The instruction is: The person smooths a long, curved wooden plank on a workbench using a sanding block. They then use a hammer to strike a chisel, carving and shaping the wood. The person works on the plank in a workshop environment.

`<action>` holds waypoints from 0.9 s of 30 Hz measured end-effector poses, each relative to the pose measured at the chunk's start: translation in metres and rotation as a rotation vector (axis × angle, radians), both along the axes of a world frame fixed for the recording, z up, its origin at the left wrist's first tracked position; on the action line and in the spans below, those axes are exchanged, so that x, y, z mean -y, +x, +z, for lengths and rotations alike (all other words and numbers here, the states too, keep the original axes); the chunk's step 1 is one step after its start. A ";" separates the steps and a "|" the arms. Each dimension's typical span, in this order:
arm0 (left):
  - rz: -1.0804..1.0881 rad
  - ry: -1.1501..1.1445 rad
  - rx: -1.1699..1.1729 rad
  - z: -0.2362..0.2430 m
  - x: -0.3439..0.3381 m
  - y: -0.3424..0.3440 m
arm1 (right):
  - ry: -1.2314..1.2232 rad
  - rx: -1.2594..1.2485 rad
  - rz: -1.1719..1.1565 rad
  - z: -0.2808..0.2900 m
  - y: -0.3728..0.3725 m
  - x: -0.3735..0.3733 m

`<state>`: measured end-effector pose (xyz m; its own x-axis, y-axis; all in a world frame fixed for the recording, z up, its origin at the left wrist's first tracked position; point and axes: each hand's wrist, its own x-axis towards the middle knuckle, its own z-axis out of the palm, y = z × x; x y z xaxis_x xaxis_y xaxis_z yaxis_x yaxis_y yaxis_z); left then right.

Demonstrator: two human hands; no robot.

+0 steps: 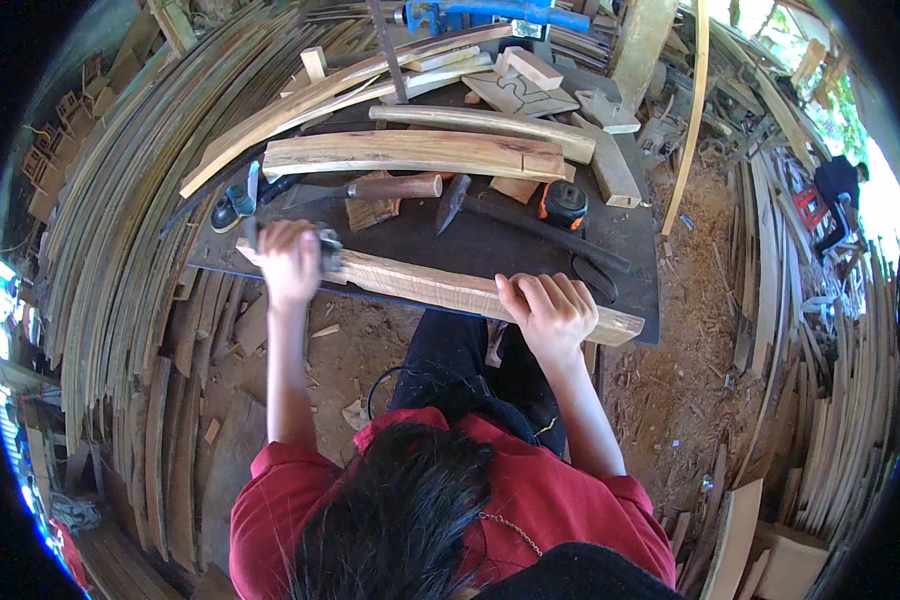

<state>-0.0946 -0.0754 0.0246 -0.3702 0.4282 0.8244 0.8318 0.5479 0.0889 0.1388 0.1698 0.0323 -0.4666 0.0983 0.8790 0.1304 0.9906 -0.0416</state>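
Gripping a blurred dark tool (pixel 328 252) in the left hand (pixel 292 264) and, likely for steadiness, clasping the wooden bar (pixel 420 281) on the table (pixel 635 228) with the right hand (pixel 550 310).

Two hands (pixel 290 262) (pixel 552 312) are at one board (pixel 420 283). The worktop (pixel 400 235) carries one hammer (pixel 530 228), one orange-and-black tape measure (pixel 564 205), one brown-handled tool (pixel 395 188).

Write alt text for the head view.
A person in red holds a long wooden board with the right-hand grip and a blurred tool with the left-hand grip at a dark workbench. A hammer and tape measure lie beyond.
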 end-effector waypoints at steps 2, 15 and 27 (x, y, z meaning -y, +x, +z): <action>-0.086 -0.015 0.039 0.011 -0.044 0.035 | 0.011 -0.003 -0.017 -0.001 0.001 -0.002; -0.004 -0.045 -0.107 0.007 -0.066 0.081 | -0.392 0.314 -0.204 -0.017 0.098 -0.043; -0.272 -0.067 0.044 0.018 -0.205 0.199 | -0.607 0.235 -0.143 -0.037 0.079 -0.029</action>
